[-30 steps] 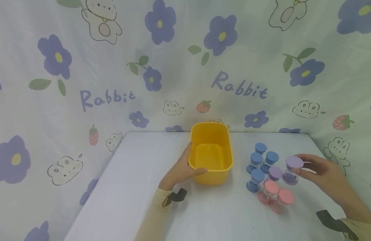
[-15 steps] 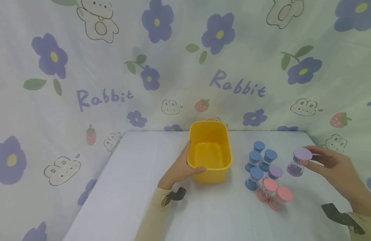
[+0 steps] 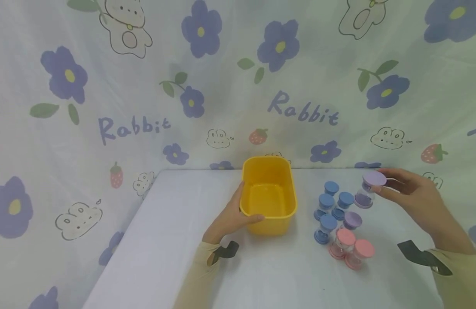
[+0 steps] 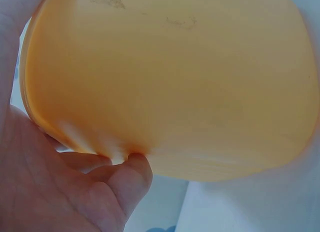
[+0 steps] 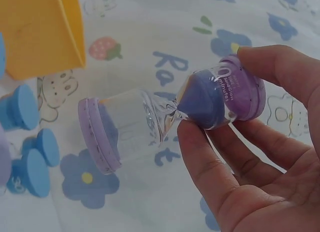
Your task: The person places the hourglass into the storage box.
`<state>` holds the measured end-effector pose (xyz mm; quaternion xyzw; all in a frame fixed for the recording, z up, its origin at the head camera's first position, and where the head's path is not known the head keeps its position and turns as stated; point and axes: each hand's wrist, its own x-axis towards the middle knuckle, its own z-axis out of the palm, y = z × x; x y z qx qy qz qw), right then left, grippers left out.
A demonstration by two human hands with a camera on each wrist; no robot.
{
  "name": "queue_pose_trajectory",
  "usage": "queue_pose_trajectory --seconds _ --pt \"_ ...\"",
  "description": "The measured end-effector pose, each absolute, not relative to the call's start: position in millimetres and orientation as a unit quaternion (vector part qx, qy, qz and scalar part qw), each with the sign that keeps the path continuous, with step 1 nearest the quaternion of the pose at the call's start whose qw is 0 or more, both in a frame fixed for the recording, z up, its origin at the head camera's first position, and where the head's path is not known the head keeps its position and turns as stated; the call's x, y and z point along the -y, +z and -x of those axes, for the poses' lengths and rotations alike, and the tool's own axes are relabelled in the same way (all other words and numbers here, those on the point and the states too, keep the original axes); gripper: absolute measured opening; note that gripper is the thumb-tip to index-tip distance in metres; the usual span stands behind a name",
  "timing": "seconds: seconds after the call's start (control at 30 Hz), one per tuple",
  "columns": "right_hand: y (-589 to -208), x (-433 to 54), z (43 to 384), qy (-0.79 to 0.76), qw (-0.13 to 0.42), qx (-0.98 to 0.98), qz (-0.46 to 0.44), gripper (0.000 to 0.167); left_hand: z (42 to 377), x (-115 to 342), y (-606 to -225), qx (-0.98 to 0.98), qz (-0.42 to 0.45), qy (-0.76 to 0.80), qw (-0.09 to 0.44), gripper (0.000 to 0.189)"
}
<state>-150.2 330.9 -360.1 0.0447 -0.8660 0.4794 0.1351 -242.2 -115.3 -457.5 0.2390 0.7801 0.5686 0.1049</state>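
My left hand (image 3: pixel 234 214) grips the near left corner of a yellow plastic bin (image 3: pixel 270 227), its thumb along the front rim. In the left wrist view its fingertips (image 4: pixel 134 167) press against the bin's wall (image 4: pixel 200 92). Off to the right, my right hand (image 3: pixel 412 193) pinches a purple hourglass (image 3: pixel 365 193) by its upper part, above the table. The right wrist view has this hourglass (image 5: pixel 135 119) lying slantwise, with purple sand in both bulbs. Near it stand several blue hourglasses (image 3: pixel 328 223), another purple hourglass (image 3: pixel 352 220) and two pink hourglasses (image 3: pixel 363 249).
A white table (image 3: pixel 153 240) carries everything. Behind it hangs a curtain (image 3: pixel 230 86) printed with flowers and rabbits. The standing hourglasses are grouped close together, to the right of the bin.
My right hand first moved slightly right with the purple hourglass, then back left and toward the table's far edge. The left hand and the bin have stayed in place.
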Motion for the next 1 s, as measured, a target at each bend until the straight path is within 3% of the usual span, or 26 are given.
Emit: queue_pose_trajectory --seconds 1.0 --pt "-337.0 -258.5 203.6 0.502 0.080 0.856 -0.093 0.047 241.7 116.1 -457.3 -0.795 -0.229 0.553 0.104 0.114"
